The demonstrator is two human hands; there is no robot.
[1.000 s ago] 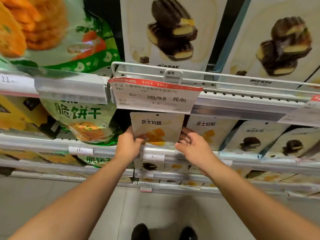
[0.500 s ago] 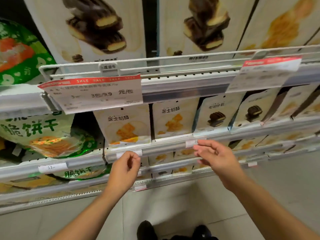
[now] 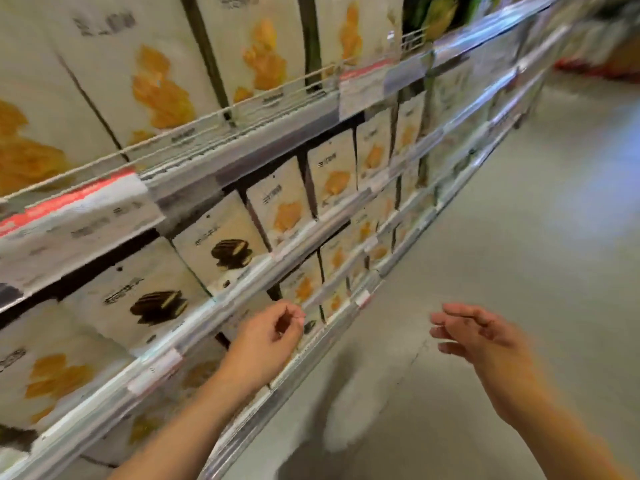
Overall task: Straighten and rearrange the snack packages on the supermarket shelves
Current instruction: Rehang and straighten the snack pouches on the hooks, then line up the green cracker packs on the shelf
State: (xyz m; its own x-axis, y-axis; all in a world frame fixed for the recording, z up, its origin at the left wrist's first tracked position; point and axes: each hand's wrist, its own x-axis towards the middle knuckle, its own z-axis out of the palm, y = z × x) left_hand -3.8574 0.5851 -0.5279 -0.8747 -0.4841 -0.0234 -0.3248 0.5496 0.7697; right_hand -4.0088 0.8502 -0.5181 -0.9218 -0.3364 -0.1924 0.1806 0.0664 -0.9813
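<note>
Cream snack packages stand in rows on the shelves, seen at a slant and blurred. Two with a dark chocolate picture [image 3: 225,251] [image 3: 156,306] stand on the middle shelf, and packages with an orange picture [image 3: 287,213] follow to their right. My left hand [image 3: 270,336] hovers in front of the middle shelf rail [image 3: 242,289], fingers loosely curled, with nothing in it. My right hand [image 3: 478,330] is out over the aisle, away from the shelves, fingers spread and empty.
Large cream bags [image 3: 159,84] fill the top shelf behind a wire guard. A red and white sale tag [image 3: 76,220] hangs on the upper rail at left. Grey aisle floor [image 3: 519,237] stretches to the right. Lower shelves hold more small packages.
The view has swung to the right along the shelves. Both hands have come off the shelf rail; my right hand has moved out over the aisle.
</note>
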